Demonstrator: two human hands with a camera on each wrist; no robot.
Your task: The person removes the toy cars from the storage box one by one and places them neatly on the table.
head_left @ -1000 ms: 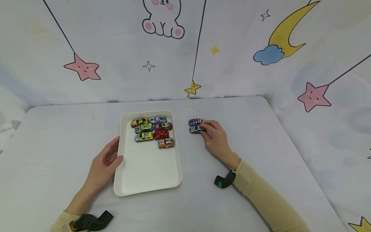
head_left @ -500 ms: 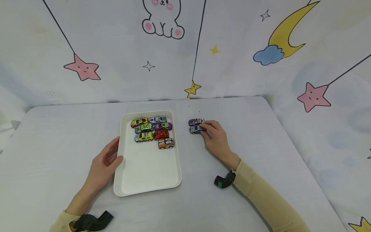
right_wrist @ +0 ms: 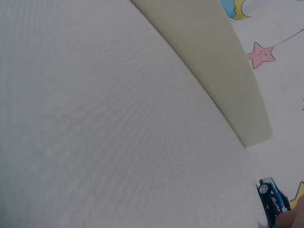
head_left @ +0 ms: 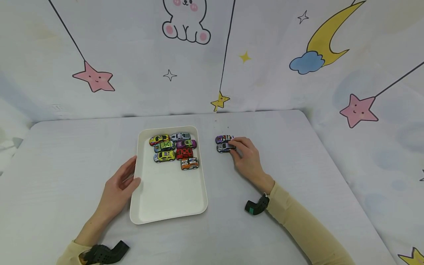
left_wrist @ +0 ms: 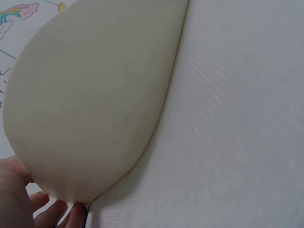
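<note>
My right hand point(head_left: 246, 156) pinches the rear end of a black-and-silver toy car point(head_left: 224, 148) between thumb and fingers. That car sits to the right of the tray, side by side with a purple toy car point(head_left: 223, 139). In the right wrist view, the dark toy car point(right_wrist: 271, 202) and a fingertip show at the lower right corner. My left hand point(head_left: 117, 187) holds the left side of a white rectangular tray point(head_left: 169, 195), its thumb over the rim and its fingers against the outer wall. The tray's outer wall point(left_wrist: 95, 104) fills much of the left wrist view.
Inside the tray's far half, several toy cars stand in two columns, among them a red spotted car point(head_left: 184, 154), a yellow car point(head_left: 164, 156) and an orange-and-white car point(head_left: 189, 163). A white tabletop point(head_left: 281, 132) lies beneath. A cartoon-printed backdrop point(head_left: 132, 48) rises behind it.
</note>
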